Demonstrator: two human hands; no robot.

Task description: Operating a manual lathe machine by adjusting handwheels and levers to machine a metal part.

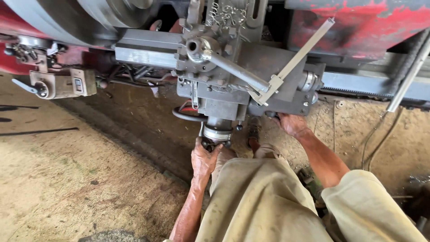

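I look down on a grey lathe carriage (233, 89) with a tool post on top. My left hand (204, 157) is closed around the dark crank handle (215, 144) below the silver dial collar (217, 132) at the carriage's front. My right hand (291, 123) grips the lower right edge of the carriage, under the apron, fingers curled beneath it. A long grey wrench handle (237, 71) sticks out from the tool post. My legs in beige trousers (260, 197) fill the bottom of the view.
A large steel chuck (76, 18) sits at the top left. A grey bar (148, 51) lies along the carriage. A beige switch box with a lever (62, 84) hangs left. A flat metal strip (300, 56) leans diagonally. Red machine body (367, 22) behind; cables (380, 139) on the dusty floor.
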